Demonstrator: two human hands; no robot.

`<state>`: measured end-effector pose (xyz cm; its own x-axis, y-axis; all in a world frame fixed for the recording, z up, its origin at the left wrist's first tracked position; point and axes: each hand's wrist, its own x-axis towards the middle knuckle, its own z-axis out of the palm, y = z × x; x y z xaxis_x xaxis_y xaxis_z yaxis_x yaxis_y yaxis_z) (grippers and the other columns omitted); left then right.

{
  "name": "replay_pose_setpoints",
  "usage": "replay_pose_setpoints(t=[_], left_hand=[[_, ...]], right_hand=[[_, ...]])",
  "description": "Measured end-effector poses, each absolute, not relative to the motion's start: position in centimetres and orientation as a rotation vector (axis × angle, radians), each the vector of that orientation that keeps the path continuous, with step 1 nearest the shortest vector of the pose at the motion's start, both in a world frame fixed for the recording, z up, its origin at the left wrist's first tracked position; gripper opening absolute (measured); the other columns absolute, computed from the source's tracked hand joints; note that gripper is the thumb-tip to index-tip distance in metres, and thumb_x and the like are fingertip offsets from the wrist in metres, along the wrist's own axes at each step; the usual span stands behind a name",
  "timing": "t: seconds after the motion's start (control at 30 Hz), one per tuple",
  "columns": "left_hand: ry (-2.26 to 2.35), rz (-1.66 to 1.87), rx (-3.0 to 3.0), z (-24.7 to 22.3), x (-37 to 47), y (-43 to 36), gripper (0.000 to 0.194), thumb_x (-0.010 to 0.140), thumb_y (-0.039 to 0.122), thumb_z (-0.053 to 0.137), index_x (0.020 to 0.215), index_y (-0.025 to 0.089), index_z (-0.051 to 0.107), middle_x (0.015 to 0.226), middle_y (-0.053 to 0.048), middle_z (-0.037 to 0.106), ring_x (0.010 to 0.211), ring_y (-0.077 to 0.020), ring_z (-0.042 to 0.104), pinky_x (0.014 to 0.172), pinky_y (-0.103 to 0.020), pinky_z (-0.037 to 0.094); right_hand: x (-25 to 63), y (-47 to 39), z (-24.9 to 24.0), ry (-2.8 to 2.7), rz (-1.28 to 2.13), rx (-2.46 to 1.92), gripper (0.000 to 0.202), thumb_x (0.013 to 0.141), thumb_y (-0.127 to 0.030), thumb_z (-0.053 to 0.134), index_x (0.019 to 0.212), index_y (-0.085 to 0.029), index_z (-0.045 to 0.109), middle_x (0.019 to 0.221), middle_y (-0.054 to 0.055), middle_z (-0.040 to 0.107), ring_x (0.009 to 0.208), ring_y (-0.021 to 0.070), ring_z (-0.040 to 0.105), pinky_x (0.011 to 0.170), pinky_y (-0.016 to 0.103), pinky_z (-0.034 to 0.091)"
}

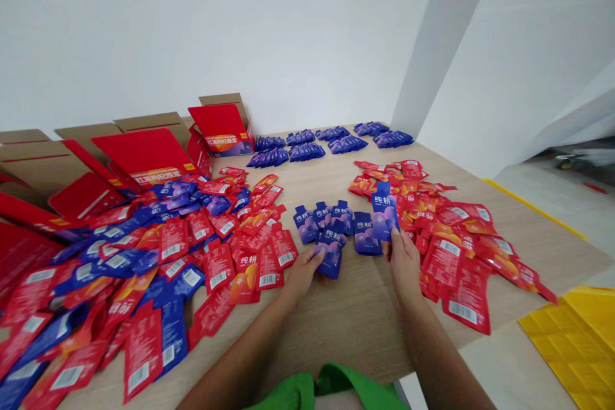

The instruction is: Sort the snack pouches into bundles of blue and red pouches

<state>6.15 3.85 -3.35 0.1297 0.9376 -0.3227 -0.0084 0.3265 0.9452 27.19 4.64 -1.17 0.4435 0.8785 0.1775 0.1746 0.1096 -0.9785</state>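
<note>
Pinching a blue pouch [329, 256] at its left edge, the left grip [303, 273] is closed to little more than the pouch's thickness. The right grip [402, 255] is likewise closed on a second blue pouch [384, 216], nipping it near the lower right corner. The first pouch lies just right of the left grip; the second extends beyond the right grip and slightly to its left. Both necks point away from the person, the left pouch's long axis leaning a little to the right and the right one's running nearly straight ahead. Between the grips, more blue pouches [304, 225] rest on the counter [317, 182], necks also facing away. Red pouches [444, 256] are heaped just right of the right grip.
</note>
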Motion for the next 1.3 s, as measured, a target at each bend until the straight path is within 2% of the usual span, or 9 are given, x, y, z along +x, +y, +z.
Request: replay_pose_setpoints(t=[0.1, 0.23, 0.37, 0.47, 0.67, 0.83, 1.0, 1.13, 1.3], left_hand=[[1.31, 0.615, 1.321, -2.5, 5.3, 2.2, 0.037, 0.083, 0.051, 0.044, 0.084, 0.018, 0.06, 0.06, 0.0, 0.061, 0.05, -0.0159, 0.057, 0.049, -0.028, 0.045], [1.565, 0.424, 1.897, -0.4, 4.5, 0.9, 0.039, 0.088, 0.048, 0.037, 0.08, 0.018, 0.061, 0.077, -0.005, 0.066, 0.074, -0.0213, 0.063, 0.072, -0.036, 0.049], [1.824, 0.424, 2.302, 0.0, 3.9, 1.2, 0.037, 0.089, 0.04, 0.041, 0.105, 0.013, 0.06, 0.108, -0.014, 0.063, 0.107, -0.0273, 0.055, 0.094, -0.043, 0.042], [1.859, 0.394, 2.483, -1.1, 2.6, 1.9, 0.04, 0.088, 0.034, 0.044, 0.123, 0.016, 0.053, 0.131, -0.012, 0.053, 0.125, -0.029, 0.041, 0.105, -0.049, 0.03], [2.001, 0.125, 2.454, -2.1, -0.9, 2.7, 0.044, 0.091, 0.033, 0.035, 0.13, 0.017, 0.049, 0.141, -0.009, 0.045, 0.133, -0.0269, 0.034, 0.109, -0.054, 0.023], [2.102, 0.113, 2.432, -1.1, -0.5, 3.3, 0.044, 0.09, 0.034, 0.036, 0.125, 0.013, 0.053, 0.137, -0.012, 0.049, 0.132, -0.0303, 0.034, 0.108, -0.058, 0.02], [1.898, 0.323, 2.585, -1.4, 4.0, 4.1, 0.058, 0.091, 0.045, 0.033, 0.138, 0.012, 0.036, 0.144, -0.014, 0.039, 0.134, -0.0292, 0.032, 0.108, -0.052, 0.026], [1.814, 0.314, 2.589, -1.9, 6.9, 4.9, 0.07, 0.088, 0.056, 0.032, 0.14, 0.009, 0.032, 0.148, -0.016, 0.03, 0.138, -0.0312, 0.021, 0.109, -0.053, 0.022], [1.748, 0.196, 2.46, -2.0, 7.3, 7.6, 0.061, 0.092, 0.05, 0.019, 0.144, 0.017, 0.025, 0.151, -0.008, 0.026, 0.14, -0.0266, 0.018, 0.11, -0.054, 0.021]], right_hand=[[27.2, 4.7, -1.3, -1.028, 0.712, -1.352, 0.043, 0.085, -0.057, 0.042, 0.058, -0.023, 0.045, 0.047, -0.004, 0.042, 0.045, 0.0135, 0.037, 0.048, 0.029, 0.028], [27.1, 4.9, -1.7, -0.99, 0.768, -1.259, 0.041, 0.086, -0.053, 0.043, 0.058, -0.023, 0.045, 0.047, -0.005, 0.042, 0.044, 0.0127, 0.036, 0.047, 0.028, 0.027], [26.9, 4.8, -1.6, -1.019, 0.763, -1.26, 0.044, 0.086, -0.052, 0.043, 0.054, -0.022, 0.044, 0.046, -0.004, 0.043, 0.045, 0.0122, 0.037, 0.047, 0.028, 0.028], [26.8, 4.6, -1.2, -1.029, 0.751, -1.266, 0.046, 0.086, -0.052, 0.043, 0.053, -0.022, 0.045, 0.047, -0.004, 0.043, 0.045, 0.012, 0.038, 0.048, 0.028, 0.029], [26.6, 4.5, -0.4, -0.975, 0.757, -1.261, 0.043, 0.083, -0.055, 0.046, 0.055, -0.022, 0.046, 0.046, -0.004, 0.043, 0.044, 0.0122, 0.037, 0.046, 0.028, 0.028], [26.4, 4.6, -0.2, -0.936, 0.779, -1.219, 0.04, 0.083, -0.054, 0.048, 0.058, -0.022, 0.047, 0.045, -0.005, 0.044, 0.042, 0.0113, 0.036, 0.044, 0.027, 0.027], [26.4, 4.5, -0.2, -0.925, 0.768, -1.199, 0.04, 0.082, -0.054, 0.049, 0.058, -0.022, 0.046, 0.046, -0.005, 0.043, 0.043, 0.0107, 0.035, 0.043, 0.026, 0.027], [26.5, 4.5, -0.3, -0.931, 0.761, -1.209, 0.041, 0.083, -0.053, 0.048, 0.057, -0.022, 0.046, 0.045, -0.005, 0.043, 0.043, 0.011, 0.036, 0.044, 0.026, 0.028], [26.5, 4.5, -0.6, -0.949, 0.78, -1.19, 0.042, 0.086, -0.05, 0.046, 0.055, -0.021, 0.045, 0.046, -0.005, 0.043, 0.043, 0.0108, 0.036, 0.045, 0.027, 0.027]])
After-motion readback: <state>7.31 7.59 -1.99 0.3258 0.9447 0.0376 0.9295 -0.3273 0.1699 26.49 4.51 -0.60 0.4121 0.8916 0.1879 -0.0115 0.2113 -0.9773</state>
